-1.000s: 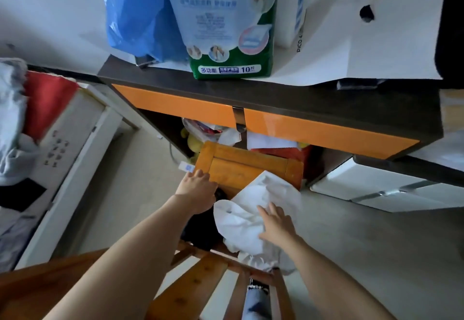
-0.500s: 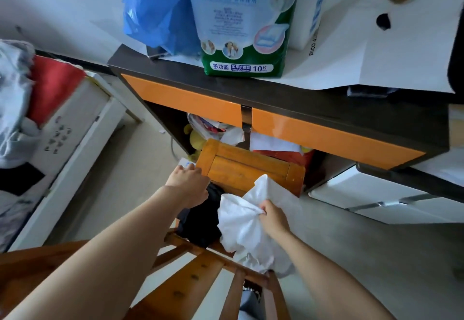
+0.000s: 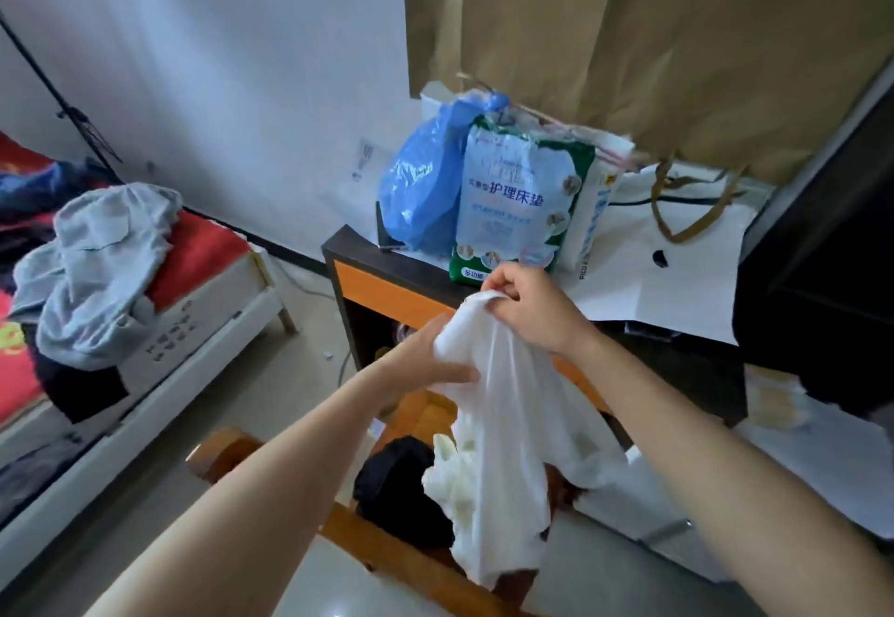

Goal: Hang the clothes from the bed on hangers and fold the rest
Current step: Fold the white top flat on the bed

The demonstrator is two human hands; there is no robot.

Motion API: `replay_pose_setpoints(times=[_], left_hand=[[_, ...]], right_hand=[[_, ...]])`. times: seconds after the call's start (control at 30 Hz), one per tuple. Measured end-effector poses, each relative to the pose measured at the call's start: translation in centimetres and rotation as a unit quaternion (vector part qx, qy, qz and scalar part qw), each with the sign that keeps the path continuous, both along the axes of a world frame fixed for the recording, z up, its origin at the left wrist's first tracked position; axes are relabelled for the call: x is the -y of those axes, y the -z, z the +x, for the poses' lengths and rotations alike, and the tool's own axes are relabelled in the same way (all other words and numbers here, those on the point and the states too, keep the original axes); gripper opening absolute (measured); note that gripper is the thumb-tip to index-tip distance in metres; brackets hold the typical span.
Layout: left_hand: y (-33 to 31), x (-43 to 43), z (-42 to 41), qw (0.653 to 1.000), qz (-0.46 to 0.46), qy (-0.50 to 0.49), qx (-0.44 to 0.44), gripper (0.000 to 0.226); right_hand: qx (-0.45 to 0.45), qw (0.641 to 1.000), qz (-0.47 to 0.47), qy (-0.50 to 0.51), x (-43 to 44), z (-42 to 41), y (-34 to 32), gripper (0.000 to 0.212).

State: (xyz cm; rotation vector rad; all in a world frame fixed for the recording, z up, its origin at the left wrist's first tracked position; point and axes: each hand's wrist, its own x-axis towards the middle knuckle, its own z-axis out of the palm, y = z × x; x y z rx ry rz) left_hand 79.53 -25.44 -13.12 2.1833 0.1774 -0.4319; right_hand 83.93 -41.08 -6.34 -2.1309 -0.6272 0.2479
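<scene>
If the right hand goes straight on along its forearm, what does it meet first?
Probably the green pack; the right hand, gripping the white cloth, points at it, but depth is unclear.

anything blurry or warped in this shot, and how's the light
Head view: the wide lens bows the bed frame; the white garment and the right hand look slightly smeared; light is soft and dim, with no hard shadows; the black furniture at right is nearly featureless.

One wide-angle camera, worn on the head, looks forward and down, close to the desk ahead.
</scene>
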Motion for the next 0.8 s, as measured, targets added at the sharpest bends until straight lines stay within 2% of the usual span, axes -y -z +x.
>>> replay_pose_setpoints(times=[0.07,0.2,0.33,0.4,0.5,0.6,0.67,0.8], left_hand=[[-3.3,-1.7,-0.5,0.998,0.012,-0.047,0.034,0.027],[-9.5,-7.5,-2.6,0.976,-0.035,-0.134,0.168,0.009],[-14.9,-14.7,-6.3,0.958,-0.004,-0.152,0.243,0.016],[-17.1,-18.3,-8.6,0.941,0.017,-0.168,0.292,0.012],[-19.6,-24.9,-13.0,0.908,0.041,-0.213,0.359,0.034],[-20.2,-30.3,-16.9,0.889,0.097,-0.247,0.374,0.029],[-19.9,-34.1,-19.7,0.882,0.106,-0.261,0.379,0.033],[-19.2,-41.2,-26.8,0.880,0.108,-0.290,0.361,0.021]], right_hand=[[0.050,0.999,0.001,-0.009,-1.8,-0.7,-4.4,0.006],[0.136,0.991,0.005,-0.020,-5.6,-2.5,-11.2,0.007],[0.207,0.978,-0.002,-0.028,-10.3,-4.2,-13.8,0.011],[0.239,0.970,0.005,-0.036,-13.4,-5.5,-14.3,0.010],[0.274,0.959,0.010,-0.071,-20.3,-7.8,-14.7,0.007],[0.272,0.956,0.000,-0.112,-26.5,-9.4,-14.9,0.005],[0.258,0.956,-0.009,-0.142,-30.6,-10.9,-14.9,0.007],[0.227,0.946,-0.022,-0.229,-39.6,-14.6,-14.2,0.010]])
